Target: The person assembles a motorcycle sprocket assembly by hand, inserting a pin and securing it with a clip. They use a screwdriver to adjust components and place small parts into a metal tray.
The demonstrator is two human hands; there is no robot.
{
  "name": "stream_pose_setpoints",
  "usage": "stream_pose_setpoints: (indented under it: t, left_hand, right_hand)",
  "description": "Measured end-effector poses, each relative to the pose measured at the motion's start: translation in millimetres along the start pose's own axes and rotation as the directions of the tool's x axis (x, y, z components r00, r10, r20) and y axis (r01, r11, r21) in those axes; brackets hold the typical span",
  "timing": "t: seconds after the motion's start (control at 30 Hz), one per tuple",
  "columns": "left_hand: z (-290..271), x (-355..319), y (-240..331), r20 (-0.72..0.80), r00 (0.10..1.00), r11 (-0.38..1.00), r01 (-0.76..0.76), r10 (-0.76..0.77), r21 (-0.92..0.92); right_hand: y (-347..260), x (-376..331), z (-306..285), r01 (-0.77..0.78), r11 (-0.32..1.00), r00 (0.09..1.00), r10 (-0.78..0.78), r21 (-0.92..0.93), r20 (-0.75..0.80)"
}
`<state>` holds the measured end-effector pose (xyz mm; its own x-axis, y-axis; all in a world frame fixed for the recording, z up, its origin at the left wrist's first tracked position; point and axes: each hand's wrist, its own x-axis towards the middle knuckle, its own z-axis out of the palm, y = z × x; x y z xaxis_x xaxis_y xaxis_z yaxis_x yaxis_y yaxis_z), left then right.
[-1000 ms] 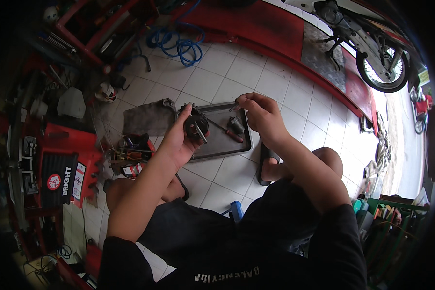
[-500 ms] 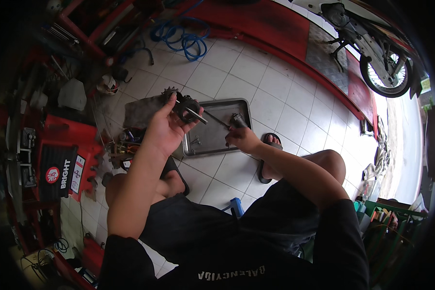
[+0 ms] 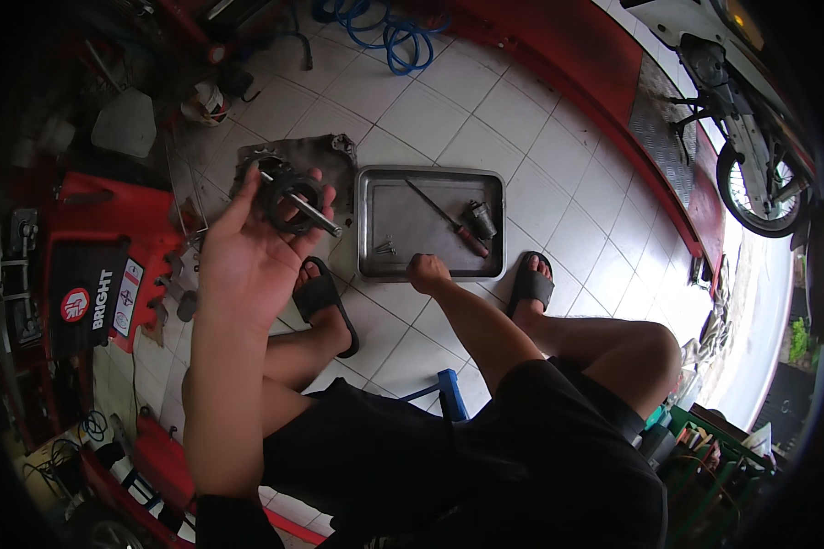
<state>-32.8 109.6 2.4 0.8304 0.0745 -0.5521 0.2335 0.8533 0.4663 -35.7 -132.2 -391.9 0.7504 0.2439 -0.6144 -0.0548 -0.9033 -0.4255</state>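
Note:
In my left hand [image 3: 264, 240], raised over the floor on the left, is a dark ring-shaped metal part [image 3: 295, 203] with a bright shaft [image 3: 304, 212] through it. The thumb and fingers close around its sides. My right hand [image 3: 430, 273] is closed at the near rim of a shallow metal tray [image 3: 364, 224], its fingertips hidden; it appears to grip the rim. Inside the tray lie a screwdriver [image 3: 467, 240] with a red handle, a grey metal cylinder [image 3: 481, 220] and several small bolts [image 3: 386, 245].
A dark mat [image 3: 325, 156] lies left of the tray. Blue hose [image 3: 407, 46] coils on the tiles beyond. A red platform [image 3: 558, 64] edges the far side, with a motorcycle [image 3: 742, 128] at right. A red toolbox [image 3: 101, 274] stands left, a blue object [image 3: 450, 393] between my legs.
The screwdriver has left my right hand and now lies in the tray beside the cylinder. That hand has drawn back to the near rim. My left hand has moved left with the ring part.

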Motion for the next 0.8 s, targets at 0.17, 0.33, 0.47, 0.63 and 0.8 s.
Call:
stream_pose_setpoints:
  t: [0.17, 0.33, 0.47, 0.63, 0.8]
  left_hand:
    - [-12.9, 6.0, 27.1, 0.027, 1.000, 0.998, 0.009, -0.007, -0.069]
    - [-17.9, 14.1, 39.8, 0.016, 1.000, 0.994, -0.022, 0.023, -0.106]
    - [-18.1, 15.3, 42.4, 0.053, 0.998, 0.991, -0.013, 0.020, -0.133]
    - [-16.2, 15.4, 37.7, 0.076, 0.997, 0.995, -0.003, 0.011, -0.104]
    - [-9.7, 7.9, 29.9, 0.018, 1.000, 0.998, 0.017, -0.016, -0.059]
  right_hand:
    - [-11.0, 30.6, 18.0, -0.059, 0.991, 0.992, 0.072, 0.122, -0.103]
    - [-5.1, 48.6, 17.1, -0.021, 0.957, 0.981, 0.075, 0.288, -0.176]
    - [8.4, 50.0, 22.4, 0.130, 0.932, 0.963, -0.037, 0.338, -0.269]
    - [19.8, 48.7, 25.5, 0.193, 0.924, 0.949, -0.091, 0.329, -0.301]
    - [17.4, 43.4, 25.5, 0.234, 0.898, 0.941, -0.111, 0.374, -0.321]
